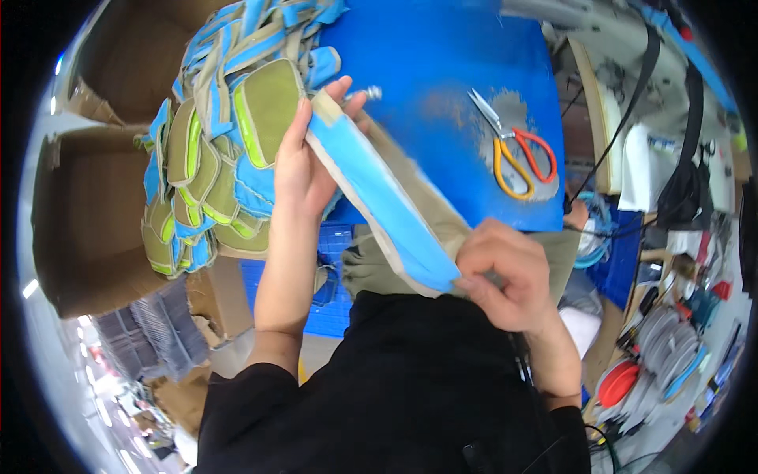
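Observation:
Between my two hands stretches a fabric strap [383, 193], bright blue with beige edging and a khaki layer behind it. My left hand [309, 158] holds its upper end, thumb on the near side and fingers behind. At the lower right end, my right hand [505, 272] pinches the strap between thumb and fingers. Scissors [505, 134] with one orange and one red handle lie on the blue tabletop [426, 47], to the right of the strap. A pile of olive, lime and blue sewn pieces [229, 166] sits just left of my left hand.
More blue and beige straps [260, 39] are heaped at the far left. Open cardboard boxes [87, 221] stand along the left side. A pale machine body [584, 20] is at the far right. Thread spools [667, 340] and a red dish [618, 383] crowd the lower right.

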`<state>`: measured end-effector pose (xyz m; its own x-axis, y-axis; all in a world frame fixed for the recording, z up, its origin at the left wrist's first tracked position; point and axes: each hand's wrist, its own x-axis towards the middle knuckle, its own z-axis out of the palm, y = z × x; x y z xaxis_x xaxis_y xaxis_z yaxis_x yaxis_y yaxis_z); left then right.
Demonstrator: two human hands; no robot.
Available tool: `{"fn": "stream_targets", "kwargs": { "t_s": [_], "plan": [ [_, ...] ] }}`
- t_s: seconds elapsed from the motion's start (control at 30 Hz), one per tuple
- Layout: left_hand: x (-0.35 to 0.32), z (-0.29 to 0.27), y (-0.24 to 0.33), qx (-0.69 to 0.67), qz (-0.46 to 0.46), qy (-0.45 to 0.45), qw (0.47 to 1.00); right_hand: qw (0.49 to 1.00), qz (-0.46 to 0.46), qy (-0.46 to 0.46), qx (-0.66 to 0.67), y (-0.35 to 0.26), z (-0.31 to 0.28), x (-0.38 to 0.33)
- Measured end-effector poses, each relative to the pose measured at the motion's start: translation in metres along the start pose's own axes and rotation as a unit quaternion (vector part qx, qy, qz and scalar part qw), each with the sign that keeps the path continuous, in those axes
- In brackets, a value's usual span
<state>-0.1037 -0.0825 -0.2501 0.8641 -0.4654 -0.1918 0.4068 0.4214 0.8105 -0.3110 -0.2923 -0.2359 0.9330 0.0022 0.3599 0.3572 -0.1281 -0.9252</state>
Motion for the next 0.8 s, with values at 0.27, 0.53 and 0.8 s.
{"fn": "stream_targets", "kwargs": {
  "t_s": [0.27,0.53,0.8],
  "plan": [
    [0.006,0.018,0.013,-0.061,0.003,-0.019,0.998,0.997,0.068,0.02,-0.007,0.013,-0.01,-0.036],
    [0.01,0.004,0.0,-0.133,0.018,-0.03,0.991,0.98,-0.018,-0.07,-0.186,-0.015,-0.013,-0.021],
    [0.012,-0.021,0.005,0.05,-0.039,-0.103,0.993,0.957,0.018,-0.04,-0.288,0.002,-0.028,-0.053]
  ]
}}
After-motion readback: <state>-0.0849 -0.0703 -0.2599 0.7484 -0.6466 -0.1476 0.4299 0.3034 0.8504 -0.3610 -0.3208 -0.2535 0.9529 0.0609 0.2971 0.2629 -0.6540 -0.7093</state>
